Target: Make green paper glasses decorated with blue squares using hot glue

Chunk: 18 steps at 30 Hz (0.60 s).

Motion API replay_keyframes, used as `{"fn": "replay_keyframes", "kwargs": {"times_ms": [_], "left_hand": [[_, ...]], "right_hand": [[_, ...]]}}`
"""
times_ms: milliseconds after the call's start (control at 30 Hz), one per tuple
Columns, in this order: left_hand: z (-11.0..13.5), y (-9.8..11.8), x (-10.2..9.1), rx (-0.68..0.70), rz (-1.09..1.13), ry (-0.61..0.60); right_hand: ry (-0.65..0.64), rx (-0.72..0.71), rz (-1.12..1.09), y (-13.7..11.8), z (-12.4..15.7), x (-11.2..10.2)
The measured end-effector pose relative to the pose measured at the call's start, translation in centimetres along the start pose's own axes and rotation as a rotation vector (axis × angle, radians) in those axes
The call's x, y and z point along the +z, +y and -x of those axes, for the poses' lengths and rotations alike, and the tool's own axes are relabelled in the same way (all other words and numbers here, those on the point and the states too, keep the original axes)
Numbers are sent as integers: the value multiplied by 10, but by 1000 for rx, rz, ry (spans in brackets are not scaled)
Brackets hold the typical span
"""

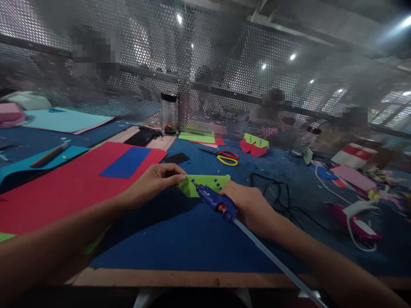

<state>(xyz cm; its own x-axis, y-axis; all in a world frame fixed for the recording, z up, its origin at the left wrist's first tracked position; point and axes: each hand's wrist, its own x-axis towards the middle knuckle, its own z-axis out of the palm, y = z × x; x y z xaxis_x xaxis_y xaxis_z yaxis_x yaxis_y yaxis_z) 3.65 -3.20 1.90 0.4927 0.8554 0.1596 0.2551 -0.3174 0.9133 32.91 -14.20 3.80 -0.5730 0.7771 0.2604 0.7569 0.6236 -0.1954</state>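
My left hand pinches the left end of a lime-green paper piece that carries several small dark-blue squares. In my right hand is a blue hot glue gun, with a long pale glue stick trailing out of its back. The gun's nozzle points at the left part of the green piece, by a blue square; whether it touches cannot be told. My right fingers are partly hidden behind the gun and lie close to the green piece's right end.
Scissors with red and yellow handles lie beyond my hands. A red-and-green paper shape stands behind them. Large red sheets with a blue strip lie left. A black cord and magenta device lie right; a jar stands behind.
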Motion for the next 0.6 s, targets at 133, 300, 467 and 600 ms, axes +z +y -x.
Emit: {"fn": "replay_keyframes", "kwargs": {"times_ms": [133, 300, 467, 600], "left_hand": [[-2, -1, -1, 11, 34, 29], [-2, -2, 0, 0, 37, 41], [-1, -1, 0, -8, 65, 28], [-1, 0, 0, -10, 62, 26]], "right_hand": [[-13, 8, -1, -1, 1, -1], [-16, 14, -9, 0, 1, 0], [-40, 19, 7, 0, 1, 1], [-50, 27, 14, 0, 0, 2]]}}
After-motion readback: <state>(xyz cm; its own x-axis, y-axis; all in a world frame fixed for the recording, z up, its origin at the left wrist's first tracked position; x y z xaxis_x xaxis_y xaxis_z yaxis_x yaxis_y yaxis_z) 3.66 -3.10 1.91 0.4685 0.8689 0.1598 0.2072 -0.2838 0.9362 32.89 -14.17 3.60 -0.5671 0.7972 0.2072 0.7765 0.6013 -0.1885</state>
